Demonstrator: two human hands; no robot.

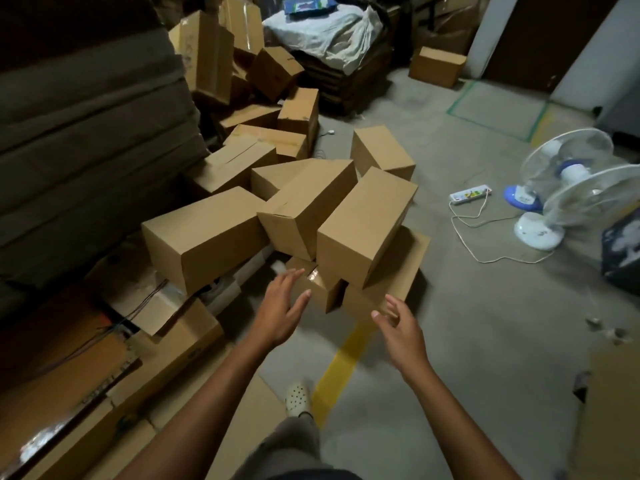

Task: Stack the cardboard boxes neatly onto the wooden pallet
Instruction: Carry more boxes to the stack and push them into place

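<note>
Entry: the cardboard boxes (304, 206) are lying in a loose heap on the floor (485, 341), tilting against one another, none squared up. A small box (325, 292) is sitting low under the front of the heap, with shiny tape catching the light on its top. Nobody is gripping any box.

The left hand (280, 306) is reaching in with its fingers straight and spread, the fingertips at the small box's near edge. Whether they are touching or just short, I cannot tell. The right hand (398, 323) is hanging wide and relaxed, holding nothing, over a flat cardboard sheet (412, 268) lying under the heap.

Judgement: the hands are spreading to take one box from two sides, either the small one or the large box (367, 223) resting on it. Pulling the lower one first is likely to tip those leaning above.

The wooden pallet is not showing itself with any certainty. A dark slatted stack (349, 81) is standing at the back under a white sack (332, 32), and it may be pallets.

The floor is bare concrete, with a yellow line (343, 362) running toward the heap. Two white fans (568, 157) and a power strip (471, 196) are sitting to the right, with a cable trailing. Flattened cartons (166, 341) are lying on the left. The light is dim.
</note>
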